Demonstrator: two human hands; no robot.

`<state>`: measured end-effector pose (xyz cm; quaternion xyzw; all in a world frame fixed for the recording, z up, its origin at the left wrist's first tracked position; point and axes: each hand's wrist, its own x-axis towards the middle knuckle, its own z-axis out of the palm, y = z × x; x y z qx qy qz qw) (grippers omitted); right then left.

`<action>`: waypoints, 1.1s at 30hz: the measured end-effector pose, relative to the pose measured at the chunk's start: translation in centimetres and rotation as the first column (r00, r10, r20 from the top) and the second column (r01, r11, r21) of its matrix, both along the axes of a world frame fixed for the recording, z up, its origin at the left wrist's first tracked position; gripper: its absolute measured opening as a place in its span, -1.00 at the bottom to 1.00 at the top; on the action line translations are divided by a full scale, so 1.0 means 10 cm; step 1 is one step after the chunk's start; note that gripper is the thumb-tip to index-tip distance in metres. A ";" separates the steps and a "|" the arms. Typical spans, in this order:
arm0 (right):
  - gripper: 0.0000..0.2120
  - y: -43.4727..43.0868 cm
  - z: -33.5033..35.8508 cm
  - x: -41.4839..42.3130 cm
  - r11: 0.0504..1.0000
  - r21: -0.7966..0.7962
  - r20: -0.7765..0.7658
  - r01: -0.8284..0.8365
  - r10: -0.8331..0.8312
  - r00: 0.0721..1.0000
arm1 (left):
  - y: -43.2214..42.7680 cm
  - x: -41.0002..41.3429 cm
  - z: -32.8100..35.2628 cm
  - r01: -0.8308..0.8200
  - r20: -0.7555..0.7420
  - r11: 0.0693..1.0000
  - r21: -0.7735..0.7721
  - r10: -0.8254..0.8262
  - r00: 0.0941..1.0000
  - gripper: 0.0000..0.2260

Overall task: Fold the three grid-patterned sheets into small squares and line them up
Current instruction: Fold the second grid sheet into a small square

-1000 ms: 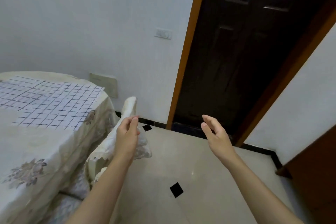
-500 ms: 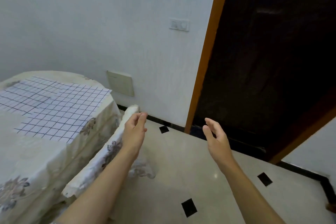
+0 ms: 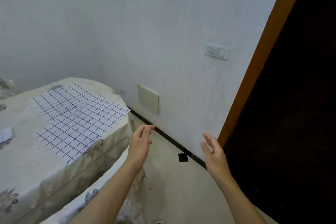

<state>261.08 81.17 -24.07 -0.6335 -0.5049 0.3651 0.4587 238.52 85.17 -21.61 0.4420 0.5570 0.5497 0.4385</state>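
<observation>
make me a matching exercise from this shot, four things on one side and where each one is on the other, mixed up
Things:
1. grid-patterned sheets
2. left hand
3. light switch
4. black floor tile

Places:
a. high on the white wall, near the orange door frame
b. spread flat on the floral tablecloth
c. set in the pale floor, close to the foot of the wall
d. in the air just off the table's corner, holding nothing

Pairs: 1-b, 2-d, 3-a, 4-c
</observation>
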 end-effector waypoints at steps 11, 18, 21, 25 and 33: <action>-0.63 2.04 0.15 -0.06 0.986 0.000 0.135 -0.164 0.163 0.977 | 1.90 0.06 0.04 -0.151 0.147 0.988 0.019 0.147 0.978 -0.79; -0.65 2.99 -0.08 -0.43 0.960 -0.040 0.107 -0.275 0.278 0.955 | 2.53 -0.35 -0.17 -0.253 0.067 0.967 -0.038 0.255 0.965 -0.84; -0.64 3.42 -0.21 -0.66 0.936 -0.058 0.076 -0.346 0.350 0.934 | 2.80 -0.59 -0.26 -0.330 0.048 0.942 -0.067 0.334 0.941 -0.84; -0.64 4.02 -0.34 -0.91 0.893 -0.058 0.050 -0.446 0.449 0.892 | 3.15 -0.77 -0.42 -0.448 -0.012 0.890 -0.082 0.449 0.893 -0.86; -0.69 5.57 -0.54 -1.36 0.765 -0.098 -0.040 -0.637 0.637 0.770 | 4.04 -0.87 -0.55 -0.641 -0.097 0.758 -0.119 0.633 0.768 -0.88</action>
